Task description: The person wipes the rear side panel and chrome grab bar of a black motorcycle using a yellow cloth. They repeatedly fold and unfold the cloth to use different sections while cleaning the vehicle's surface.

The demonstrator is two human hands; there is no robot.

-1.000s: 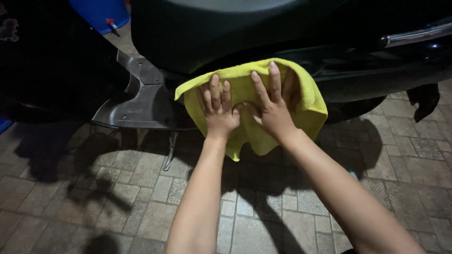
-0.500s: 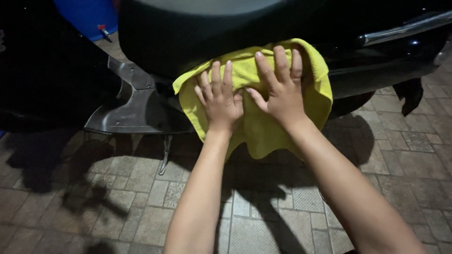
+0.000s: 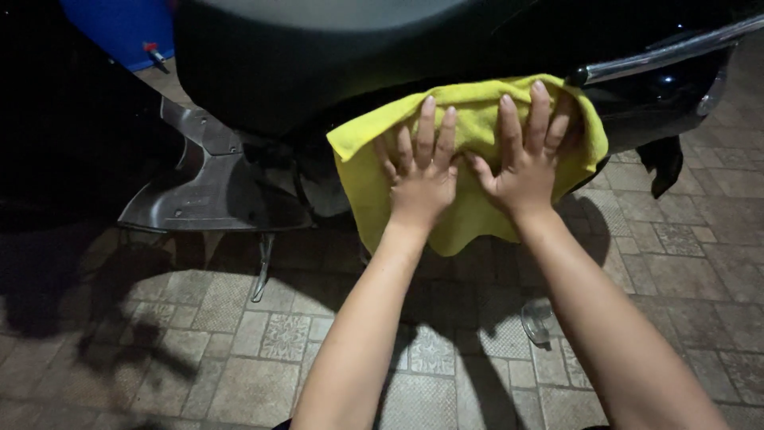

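A yellow cloth (image 3: 469, 119) is spread against the black side panel of a scooter (image 3: 334, 72), just under its seat. My left hand (image 3: 422, 171) lies flat on the cloth's middle, fingers pointing up and slightly apart. Beside it, my right hand (image 3: 529, 155) presses the cloth's right part with fingers spread, close below a chrome grab rail (image 3: 660, 52). The thumbs of both hands nearly touch. The cloth's lower edge hangs loose below my wrists.
The scooter's grey footboard (image 3: 207, 199) juts out at the left, with a side stand (image 3: 263, 267) reaching down to the patterned paving stones (image 3: 239, 350). A blue barrel (image 3: 119, 28) stands behind at top left. A small clear cup (image 3: 541, 322) lies on the ground between my arms.
Both hands have slid the yellow cloth to the right and slightly upward along the scooter's side panel, toward the chrome rail.
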